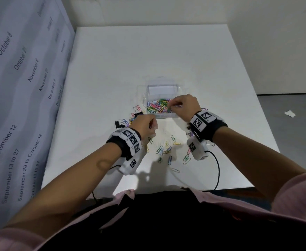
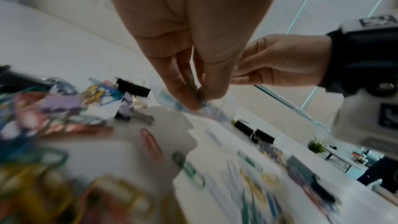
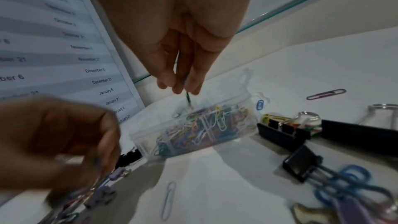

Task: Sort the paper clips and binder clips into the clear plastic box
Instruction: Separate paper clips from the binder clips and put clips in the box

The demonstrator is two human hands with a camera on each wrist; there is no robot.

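The clear plastic box stands mid-table, its near compartment filled with coloured paper clips. My right hand hovers over that compartment and pinches a dark green paper clip that points down into the box. My left hand is just left of the box's near corner, its fingers curled and pinching a small clip. Loose paper clips lie scattered on the table between my wrists. Black binder clips sit left of the box, and others lie to its right.
A panel printed with dates stands along the table's left side. A scrap of white paper lies beyond the table's right edge. Cables run from the wrist cameras over the front edge.
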